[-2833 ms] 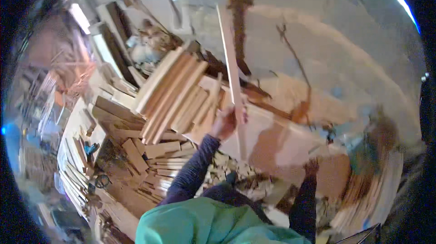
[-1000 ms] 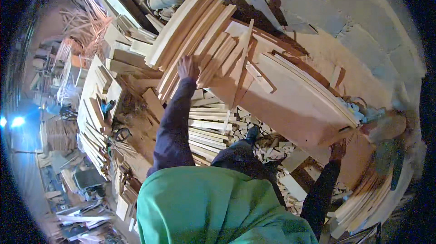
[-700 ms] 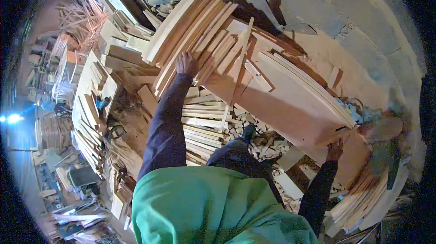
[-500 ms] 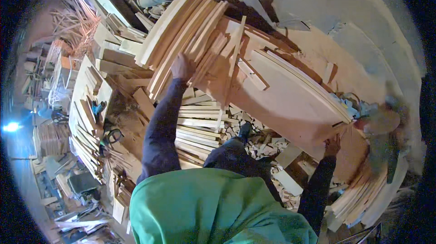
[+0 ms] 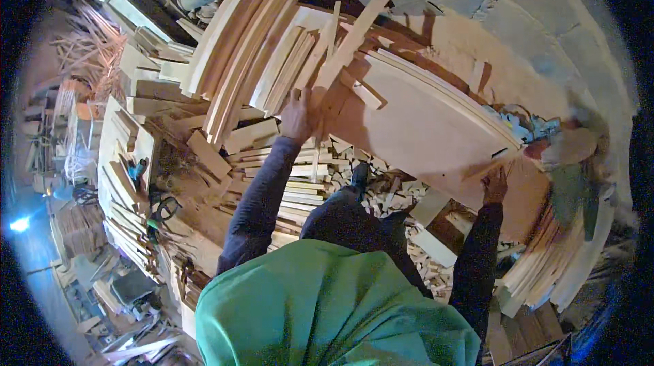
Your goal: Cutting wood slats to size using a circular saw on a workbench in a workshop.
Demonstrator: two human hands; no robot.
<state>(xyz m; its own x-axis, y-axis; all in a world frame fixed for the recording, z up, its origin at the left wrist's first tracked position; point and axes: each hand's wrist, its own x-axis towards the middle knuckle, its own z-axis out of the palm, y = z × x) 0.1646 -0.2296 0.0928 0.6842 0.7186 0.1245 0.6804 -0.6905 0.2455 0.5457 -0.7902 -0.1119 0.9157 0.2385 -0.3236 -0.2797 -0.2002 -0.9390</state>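
My left hand is closed on the near end of a flat wooden plank, which slants away to the upper right over the workbench's left part. Just left of it stand stacked wooden strips, some long and some shorter. My right hand lies at the near edge of the wide flat bench top, toward its right end. Its fingers are bent by a thin sliver of wood, and whether they grip anything is not clear. A small wooden block rests beyond the plank.
A long wooden fence runs along the bench's far side. Offcuts cover the floor below, beside an open wooden box. Strips lie in a pile near my left arm. More boards are stacked at right.
My left hand has moved right from the strip stack and now holds a plank slanting across the bench. My right hand has stayed near the same spot on the bench.
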